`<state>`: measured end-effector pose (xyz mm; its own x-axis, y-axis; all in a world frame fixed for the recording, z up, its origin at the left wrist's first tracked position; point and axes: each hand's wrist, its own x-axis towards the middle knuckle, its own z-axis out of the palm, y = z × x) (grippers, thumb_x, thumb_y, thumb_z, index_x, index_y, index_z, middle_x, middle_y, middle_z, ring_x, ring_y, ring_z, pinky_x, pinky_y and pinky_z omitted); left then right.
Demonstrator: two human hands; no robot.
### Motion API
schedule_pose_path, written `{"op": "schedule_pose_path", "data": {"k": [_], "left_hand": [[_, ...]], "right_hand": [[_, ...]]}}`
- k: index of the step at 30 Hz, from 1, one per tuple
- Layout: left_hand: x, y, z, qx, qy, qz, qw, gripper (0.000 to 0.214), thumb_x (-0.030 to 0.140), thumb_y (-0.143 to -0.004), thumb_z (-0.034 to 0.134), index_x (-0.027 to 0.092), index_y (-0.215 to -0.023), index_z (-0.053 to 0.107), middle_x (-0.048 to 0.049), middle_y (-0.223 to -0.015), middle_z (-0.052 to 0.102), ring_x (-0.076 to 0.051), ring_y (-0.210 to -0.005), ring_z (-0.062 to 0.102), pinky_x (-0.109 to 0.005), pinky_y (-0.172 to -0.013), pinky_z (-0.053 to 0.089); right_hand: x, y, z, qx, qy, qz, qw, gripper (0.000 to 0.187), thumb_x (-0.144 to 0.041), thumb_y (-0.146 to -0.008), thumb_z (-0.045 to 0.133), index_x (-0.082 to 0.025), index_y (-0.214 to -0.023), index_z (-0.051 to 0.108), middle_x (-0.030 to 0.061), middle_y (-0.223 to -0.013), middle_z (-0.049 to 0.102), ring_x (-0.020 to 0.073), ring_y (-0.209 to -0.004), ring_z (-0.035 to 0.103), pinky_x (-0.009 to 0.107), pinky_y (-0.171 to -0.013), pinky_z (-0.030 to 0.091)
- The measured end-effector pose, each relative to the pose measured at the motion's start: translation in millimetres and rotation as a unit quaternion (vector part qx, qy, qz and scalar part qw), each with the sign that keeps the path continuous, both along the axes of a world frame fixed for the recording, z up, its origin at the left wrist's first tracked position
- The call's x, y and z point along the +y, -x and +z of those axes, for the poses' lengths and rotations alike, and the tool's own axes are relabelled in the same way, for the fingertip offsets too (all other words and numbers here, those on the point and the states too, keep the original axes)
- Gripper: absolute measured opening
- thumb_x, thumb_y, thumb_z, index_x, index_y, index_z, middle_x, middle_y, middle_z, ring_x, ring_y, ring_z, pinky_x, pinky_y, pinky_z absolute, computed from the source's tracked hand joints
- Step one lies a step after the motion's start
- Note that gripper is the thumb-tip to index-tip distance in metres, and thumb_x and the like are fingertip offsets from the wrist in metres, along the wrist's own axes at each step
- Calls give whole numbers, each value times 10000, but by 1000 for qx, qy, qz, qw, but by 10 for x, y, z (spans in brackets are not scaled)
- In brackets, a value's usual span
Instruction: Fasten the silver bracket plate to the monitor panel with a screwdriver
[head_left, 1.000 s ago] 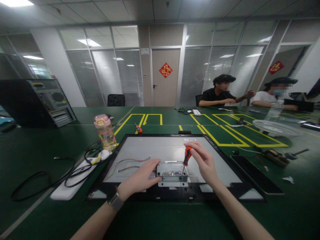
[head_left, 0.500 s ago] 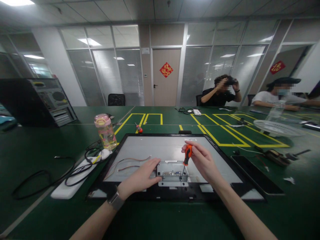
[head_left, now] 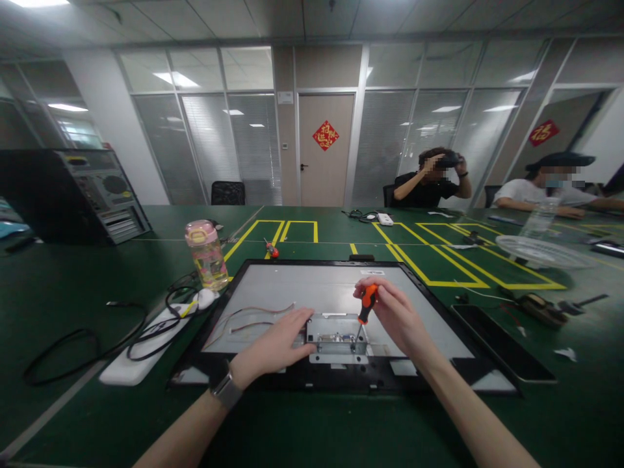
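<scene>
A flat display panel [head_left: 302,289] with a black frame lies back side up on the green table. On its near middle sits a silver metal bracket [head_left: 336,325] with a row of connectors along the front. My left hand [head_left: 277,338] grips the bracket's left end, thumb at the front corner and fingers at the back one. My right hand [head_left: 394,312] is closed round an orange and black screwdriver [head_left: 369,302], tilted, its thin shaft pointing down at the right part of the connector row. Whether the tip sits in a screw is too small to tell. Thin wires [head_left: 251,318] lie on the panel left of the bracket.
Left of the panel are a pink-lidded bottle [head_left: 207,257], a white power strip [head_left: 141,351] with black cables and a computer case [head_left: 73,195]. A black phone-like slab [head_left: 502,344] lies to the right. A red screwdriver [head_left: 272,249] lies beyond. Two people sit across the table.
The screwdriver's handle leans slightly more to the right, and my right hand has shifted a little with it. My left hand stays on the bracket.
</scene>
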<state>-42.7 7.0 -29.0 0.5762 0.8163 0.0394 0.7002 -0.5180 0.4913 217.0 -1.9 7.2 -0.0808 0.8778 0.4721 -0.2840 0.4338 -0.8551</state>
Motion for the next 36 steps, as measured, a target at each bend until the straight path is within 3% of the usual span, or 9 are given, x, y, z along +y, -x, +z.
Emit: {"op": "schedule_pose_path", "data": {"k": [5, 10, 16, 21, 26, 28, 33, 36], "left_hand": [[-1, 4, -2, 8, -1, 2, 1000, 665, 407, -878, 575, 159, -1451, 346, -125, -1530, 347, -265, -1407, 324, -410, -1167, 242], [-18, -18, 44, 11, 4, 4, 1000, 649, 384, -871, 579, 176, -1444, 355, -117, -1526, 356, -265, -1406, 327, -411, -1168, 242], [-4, -12, 26, 2, -5, 0, 1000, 648, 404, -871, 584, 181, -1439, 367, -121, -1523, 362, -278, -1404, 331, -420, -1167, 245], [-4, -13, 25, 3, 3, 3, 1000, 650, 399, -868, 578, 179, -1441, 364, -119, -1520, 368, -277, -1403, 332, -423, -1164, 248], [-12, -19, 41, 10, 1, 2, 1000, 648, 404, -869, 560, 181, -1443, 357, -114, -1525, 360, -263, -1404, 331, -399, -1164, 242], [-17, -21, 49, 11, 3, 0, 1000, 636, 404, -874, 550, 190, -1441, 356, -109, -1529, 356, -263, -1404, 331, -404, -1160, 244], [-21, -19, 57, 8, 1, 1, 1000, 636, 403, -874, 553, 188, -1440, 356, -110, -1525, 363, -268, -1402, 333, -407, -1159, 247], [-19, -13, 53, 4, -1, 0, 1000, 632, 402, -870, 565, 213, -1437, 359, -106, -1525, 363, -264, -1399, 340, -418, -1157, 252]], "right_hand": [[40, -43, -42, -17, -34, -60, 997, 161, -409, -771, 745, -254, -815, 733, 27, -841, 643, 189, -806, 612, 317, -721, 510], [24, -43, -22, -24, -19, -32, 999, 235, -451, -849, 654, -265, -966, 736, 53, -863, 708, 212, -824, 655, 345, -722, 525], [-11, -45, 15, -80, -66, -47, 994, 150, -389, -819, 705, -274, -903, 753, 40, -919, 674, 198, -839, 633, 324, -734, 533], [-29, -90, 62, -104, -47, -20, 993, 255, -378, -893, 619, -281, -1115, 701, 59, -983, 717, 213, -913, 664, 382, -845, 535], [-25, -149, 106, -110, -18, 14, 994, 320, -396, -885, 625, -270, -1175, 672, 80, -1075, 721, 242, -986, 677, 434, -909, 525], [-13, -150, 95, -119, -24, -7, 993, 301, -389, -860, 655, -270, -1134, 691, 67, -1014, 724, 233, -949, 677, 423, -883, 537], [-10, -84, 43, -169, -112, -171, 964, 177, -349, -796, 721, -265, -952, 732, 57, -946, 665, 227, -885, 625, 382, -796, 533], [-41, -51, 39, -169, -125, -153, 966, 214, -368, -904, 575, -250, -1013, 716, 81, -1003, 678, 249, -946, 634, 407, -834, 516]]}}
